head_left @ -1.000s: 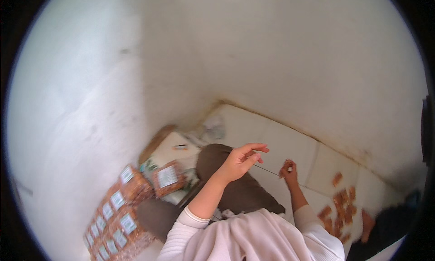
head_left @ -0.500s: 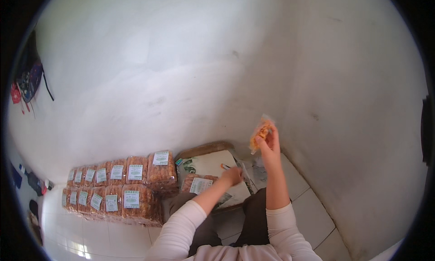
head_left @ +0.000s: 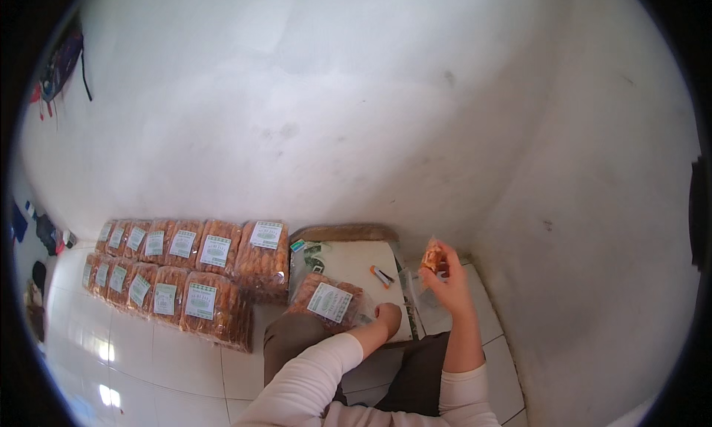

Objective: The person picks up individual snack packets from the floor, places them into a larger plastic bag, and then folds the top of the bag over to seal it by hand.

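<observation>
My right hand (head_left: pixel 447 275) is closed around a small clear packet of orange-brown snack (head_left: pixel 433 253), held over the right side of a board. My left hand (head_left: pixel 382 319) is curled low over that white board (head_left: pixel 352 260), beside a large bag of brown snacks (head_left: pixel 311 292) with a white label; whatever its fingers hold is hidden. An orange and black stapler (head_left: pixel 382 277) lies on the board above it. A crumpled clear plastic bag (head_left: pixel 421 301) lies at the board's right edge.
Two rows of several labelled snack bags (head_left: pixel 213 308) stand on the white tiled floor (head_left: pixel 156 356) along the wall (head_left: pixel 334 145) to my left. The wall turns a corner at my right. Dark bags (head_left: pixel 61 67) hang at upper left, with assorted items (head_left: pixel 44 234) below.
The view has swung left toward the bag rows. My right hand took up a small packet and has since lowered it slightly. My left hand moved down away from the stapler.
</observation>
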`<state>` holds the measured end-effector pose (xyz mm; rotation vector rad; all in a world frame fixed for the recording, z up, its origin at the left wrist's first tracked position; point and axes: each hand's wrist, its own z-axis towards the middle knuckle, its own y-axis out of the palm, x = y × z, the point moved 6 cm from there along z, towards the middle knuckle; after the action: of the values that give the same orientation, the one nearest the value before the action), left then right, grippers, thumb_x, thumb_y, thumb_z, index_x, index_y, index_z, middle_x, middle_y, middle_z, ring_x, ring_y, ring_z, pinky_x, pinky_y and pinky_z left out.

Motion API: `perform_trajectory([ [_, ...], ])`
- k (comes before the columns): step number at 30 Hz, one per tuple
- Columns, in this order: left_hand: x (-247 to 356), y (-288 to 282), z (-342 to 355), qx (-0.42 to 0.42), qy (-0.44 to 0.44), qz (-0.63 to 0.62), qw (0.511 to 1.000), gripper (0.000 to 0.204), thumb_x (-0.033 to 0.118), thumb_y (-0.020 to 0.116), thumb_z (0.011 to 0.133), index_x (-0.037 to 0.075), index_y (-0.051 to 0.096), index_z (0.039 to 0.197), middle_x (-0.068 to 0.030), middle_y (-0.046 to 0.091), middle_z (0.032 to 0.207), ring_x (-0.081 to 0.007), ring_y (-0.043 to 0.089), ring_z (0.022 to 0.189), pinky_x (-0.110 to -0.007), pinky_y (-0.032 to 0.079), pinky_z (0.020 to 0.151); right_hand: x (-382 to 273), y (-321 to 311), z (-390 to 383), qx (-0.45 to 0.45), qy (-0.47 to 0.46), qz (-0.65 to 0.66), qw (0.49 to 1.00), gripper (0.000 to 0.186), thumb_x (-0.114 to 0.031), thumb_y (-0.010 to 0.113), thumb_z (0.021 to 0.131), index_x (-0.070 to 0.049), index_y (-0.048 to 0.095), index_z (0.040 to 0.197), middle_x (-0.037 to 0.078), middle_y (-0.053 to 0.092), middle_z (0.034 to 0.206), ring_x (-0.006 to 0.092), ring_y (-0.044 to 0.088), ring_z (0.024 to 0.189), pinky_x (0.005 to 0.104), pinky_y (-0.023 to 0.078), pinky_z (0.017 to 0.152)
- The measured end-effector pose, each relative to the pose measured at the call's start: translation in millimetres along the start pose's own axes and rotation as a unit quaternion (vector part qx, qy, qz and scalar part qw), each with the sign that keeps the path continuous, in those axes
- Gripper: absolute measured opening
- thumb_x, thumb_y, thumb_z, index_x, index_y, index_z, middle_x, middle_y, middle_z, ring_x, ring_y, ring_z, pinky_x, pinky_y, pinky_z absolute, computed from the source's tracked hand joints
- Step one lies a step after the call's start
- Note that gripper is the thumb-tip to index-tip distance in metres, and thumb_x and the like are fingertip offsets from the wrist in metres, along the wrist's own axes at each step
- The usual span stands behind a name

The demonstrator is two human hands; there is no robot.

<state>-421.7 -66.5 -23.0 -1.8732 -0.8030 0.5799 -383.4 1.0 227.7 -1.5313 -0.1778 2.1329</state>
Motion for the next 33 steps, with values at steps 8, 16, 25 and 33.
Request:
perform_trajectory([
  [8,-109.0,-127.2,-44.3,0.079,0.019,-0.172,0.982,0.019,0.008,0.058,0.073,-0.002,0.068,0.087,-0.0217,0.064,0.092,-0.0355,0.062,0.088,-0.040,0.050,0.076,-16.1,41.3,6.3,-0.011,-0.007,0.152,0.988,0.066,-0.005,0.065,0.079,-0.007,0.028,0.133,0.012,0.056,0.106,0.0172,0.058,0.089,0.0298,0.048,0.077],
  [16,-200.3,-197.2,-142.3,0.307,-0.008,-0.465,0.830,0.037,0.001,0.047,0.075,0.000,0.061,0.109,-0.0227,0.062,0.100,-0.0320,0.063,0.090,-0.037,0.048,0.079,-76.2,66.1,19.0,-0.003,-0.090,0.308,0.947,0.056,0.008,0.056,0.082,-0.010,0.022,0.122,0.014,0.044,0.117,0.0221,0.054,0.102,0.0319,0.047,0.084],
  [25,-232.7,-192.4,-160.8,0.264,-0.053,-0.660,0.702,0.037,0.000,0.041,0.081,-0.005,0.056,0.115,-0.0216,0.063,0.095,-0.0232,0.067,0.075,-0.031,0.052,0.069,-98.7,142.9,89.1,-0.134,-0.123,0.096,0.979,0.041,0.009,0.054,0.082,-0.009,0.025,0.105,0.007,0.042,0.101,0.0156,0.052,0.093,0.0333,0.048,0.076],
  [33,-254.4,-181.3,-143.7,0.267,-0.046,-0.666,0.695,0.035,-0.002,0.042,0.080,-0.008,0.055,0.113,-0.0141,0.063,0.089,-0.0170,0.065,0.072,-0.027,0.053,0.063,-48.0,185.9,94.6,-0.178,-0.215,-0.054,0.959,0.034,0.006,0.061,0.075,-0.006,0.037,0.097,0.010,0.051,0.094,0.0209,0.055,0.090,0.0307,0.046,0.074],
])
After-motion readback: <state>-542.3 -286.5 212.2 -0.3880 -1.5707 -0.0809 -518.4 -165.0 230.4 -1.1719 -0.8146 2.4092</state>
